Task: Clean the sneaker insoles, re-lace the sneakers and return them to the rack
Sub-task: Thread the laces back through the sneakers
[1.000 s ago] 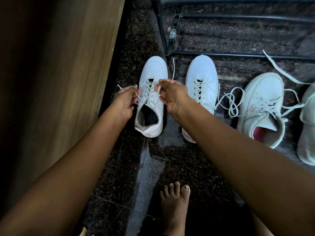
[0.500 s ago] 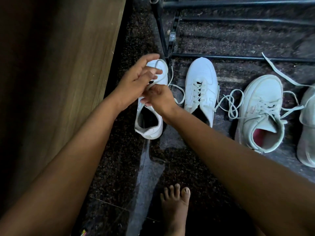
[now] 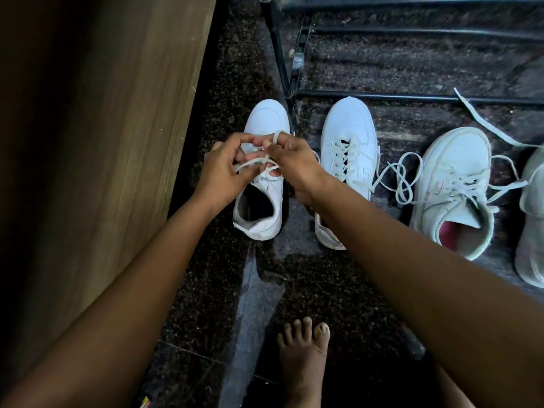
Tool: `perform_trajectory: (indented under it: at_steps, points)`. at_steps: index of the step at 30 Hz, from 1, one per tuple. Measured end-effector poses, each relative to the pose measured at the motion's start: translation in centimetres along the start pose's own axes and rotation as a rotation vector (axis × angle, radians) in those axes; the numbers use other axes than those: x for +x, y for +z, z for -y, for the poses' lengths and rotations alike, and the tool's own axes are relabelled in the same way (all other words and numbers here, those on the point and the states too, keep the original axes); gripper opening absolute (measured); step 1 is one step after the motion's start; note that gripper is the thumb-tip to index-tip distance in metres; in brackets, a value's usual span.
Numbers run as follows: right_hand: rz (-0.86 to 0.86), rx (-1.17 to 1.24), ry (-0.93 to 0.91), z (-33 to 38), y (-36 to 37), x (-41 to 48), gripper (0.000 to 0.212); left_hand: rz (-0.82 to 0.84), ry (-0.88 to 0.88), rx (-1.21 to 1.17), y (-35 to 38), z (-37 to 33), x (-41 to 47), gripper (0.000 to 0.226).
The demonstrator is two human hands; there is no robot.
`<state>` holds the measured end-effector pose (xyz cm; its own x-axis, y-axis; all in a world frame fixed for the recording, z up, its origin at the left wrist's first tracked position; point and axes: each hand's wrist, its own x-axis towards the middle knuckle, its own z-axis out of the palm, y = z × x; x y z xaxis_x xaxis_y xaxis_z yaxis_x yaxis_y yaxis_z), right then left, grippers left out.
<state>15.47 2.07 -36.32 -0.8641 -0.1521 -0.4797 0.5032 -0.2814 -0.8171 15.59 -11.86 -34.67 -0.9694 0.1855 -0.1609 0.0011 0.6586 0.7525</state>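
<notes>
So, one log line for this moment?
phase: tying | left hand grips lace | right hand grips lace | sneaker on floor

You have four white sneakers on the floor in a row: the leftmost sneaker [image 3: 266,122], the second sneaker [image 3: 348,125], the third sneaker [image 3: 459,154], and the fourth sneaker [image 3: 532,231], cut by the right edge; two hands are in view, your left hand [image 3: 223,169] and right hand [image 3: 297,160]; one lace [image 3: 256,161] runs between their fingers; one loose lace end [image 3: 482,125] lies apart at the right; count one rack [image 3: 412,97], one wooden panel [image 3: 117,142], one bare foot [image 3: 303,357] with five toes.
</notes>
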Motion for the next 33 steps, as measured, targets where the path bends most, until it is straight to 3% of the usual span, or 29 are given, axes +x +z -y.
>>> perform_trajectory:
  at_steps: [5, 10, 13, 15, 19, 23, 30, 33]
  points:
    - [-0.132, 0.016, -0.027, -0.8, 0.0, 0.4, 0.016, -0.161, 0.164, 0.229, -0.2, 0.1, -0.6, 0.036]
    - [-0.215, -0.009, 0.034, -1.3, 0.4, 0.7, 0.016, -0.169, 0.416, 0.465, -0.8, 0.9, -1.2, 0.025]
    - [-0.231, -0.073, 0.05, -1.5, 0.7, 0.8, 0.019, -0.154, 0.459, 0.543, -1.2, 1.3, -1.6, 0.022]
    - [-0.241, -0.208, 0.006, -1.2, 0.7, 0.4, 0.014, -0.142, 0.352, 0.475, -1.4, 1.1, -1.7, 0.023]
    - [-0.365, -0.554, -0.223, -1.4, 0.6, -2.2, 0.011, -0.158, -0.08, 0.093, -1.6, 1.1, -1.5, 0.013]
    - [-0.193, -0.656, -0.332, -3.6, 1.6, -3.9, 0.015, -0.046, -0.377, -0.201, -1.8, 0.0, -1.5, 0.021]
    - [-0.216, -0.674, -0.291, -4.1, 2.2, -3.1, 0.014, 0.064, -0.425, -0.245, -2.2, -0.6, -1.6, 0.019]
    - [-0.059, -0.707, -0.111, -2.6, 1.2, -2.8, 0.042, 0.022, -0.382, -0.192, -2.0, -0.5, -1.6, 0.021]
